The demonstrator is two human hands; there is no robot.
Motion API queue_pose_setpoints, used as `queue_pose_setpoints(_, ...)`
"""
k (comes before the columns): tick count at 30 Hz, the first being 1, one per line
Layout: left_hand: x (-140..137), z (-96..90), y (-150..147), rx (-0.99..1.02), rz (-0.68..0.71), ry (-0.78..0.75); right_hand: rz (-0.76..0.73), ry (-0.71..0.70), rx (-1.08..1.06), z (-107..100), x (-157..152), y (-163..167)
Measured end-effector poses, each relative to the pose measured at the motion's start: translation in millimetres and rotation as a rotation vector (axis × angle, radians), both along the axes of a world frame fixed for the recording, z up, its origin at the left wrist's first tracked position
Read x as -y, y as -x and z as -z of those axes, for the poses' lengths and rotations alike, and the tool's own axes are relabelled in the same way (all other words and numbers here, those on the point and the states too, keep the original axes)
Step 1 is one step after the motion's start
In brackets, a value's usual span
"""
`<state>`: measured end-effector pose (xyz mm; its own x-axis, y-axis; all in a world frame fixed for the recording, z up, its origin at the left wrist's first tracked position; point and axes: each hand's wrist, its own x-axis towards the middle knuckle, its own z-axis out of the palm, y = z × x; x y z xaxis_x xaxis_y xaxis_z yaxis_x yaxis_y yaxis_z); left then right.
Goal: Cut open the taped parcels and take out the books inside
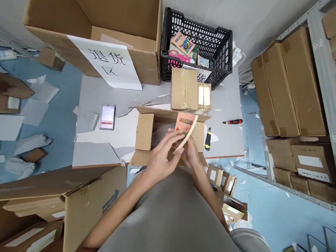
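Both hands are over an open cardboard box (144, 132) on the table, closed around a small booklet (183, 120). It has a pink cover with dark lettering, and its pale edge curves toward me. My left hand (163, 153) grips it from the left, fingers lying across the cover and thumb near the lower edge. From the right, my right hand (191, 153) supports it, partly hidden behind the pages. The box's flaps are folded out, and its inside is partly covered by my hands.
Behind the box stand a taped carton (184, 89) and a smaller carton (205, 96). A black crate (223, 49) holds several booklets. A large carton (149, 66) stands at back left. Yellow-black (208, 140) and red-black cutters (232, 122) lie right; shelving (314, 44) holds boxes.
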<state>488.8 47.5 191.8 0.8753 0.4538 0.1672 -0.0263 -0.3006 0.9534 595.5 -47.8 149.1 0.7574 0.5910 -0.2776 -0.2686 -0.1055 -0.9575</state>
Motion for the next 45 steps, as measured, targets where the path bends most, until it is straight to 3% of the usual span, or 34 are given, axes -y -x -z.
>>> queue_pose_setpoints(4, -18.6, 19.3, 1.9, -0.010, -0.239, 0.303, 0.166, -0.108, -0.103, 4.1, 2.6, -5.0)
queue_pose_setpoints(9, -29.3, 42.2, -11.2, -0.070, -0.314, 0.522, 0.254, 0.045, 0.175, -13.9, -1.1, 9.4)
queue_pose_setpoints(12, -25.3, 43.2, -17.5, -0.086, -0.264, 0.749, 0.131, 0.090, 0.417, -28.9, -8.0, 30.5)
queue_pose_setpoints(15, -22.7, 42.8, -18.9, -0.161, -0.124, 1.003, -0.064, 0.100, 0.656, -33.9, -13.8, 49.7)
queue_pose_setpoints(17, -23.6, 44.4, -18.2, -0.199, -0.052, 1.068, -0.146, 0.107, 0.758, -31.4, -15.8, 57.1)
queue_pose_setpoints(22, -29.5, 48.0, -15.6, -0.229, -0.044, 1.038, -0.202, 0.100, 0.737, -25.1, -10.8, 54.7)
queue_pose_setpoints(27, -38.6, 44.4, -9.0, -0.149, -0.181, 0.965, -0.012, 0.111, 0.606, -20.7, 10.3, 33.9)
queue_pose_setpoints(31, -49.1, 45.2, -1.3, -0.183, -0.178, 0.846, 0.117, 0.137, 0.330, -5.8, 28.7, 9.9)
queue_pose_setpoints(34, -54.5, 45.2, -1.7, -0.227, -0.161, 0.848, 0.066, 0.069, 0.042, 2.8, 36.1, -7.8)
queue_pose_setpoints(37, -55.2, 38.7, -6.5, -0.237, -0.134, 0.837, -0.001, -0.030, -0.117, 2.5, 39.7, -20.3)
queue_pose_setpoints(42, -59.3, 22.1, -23.9, -0.273, -0.040, 0.732, -0.052, -0.148, -0.155, -4.5, 39.6, -40.6)
queue_pose_setpoints(45, -76.4, 10.1, -55.6, -0.197, -0.012, 0.630, -0.019, -0.187, -0.110, -14.7, 23.6, -70.9)
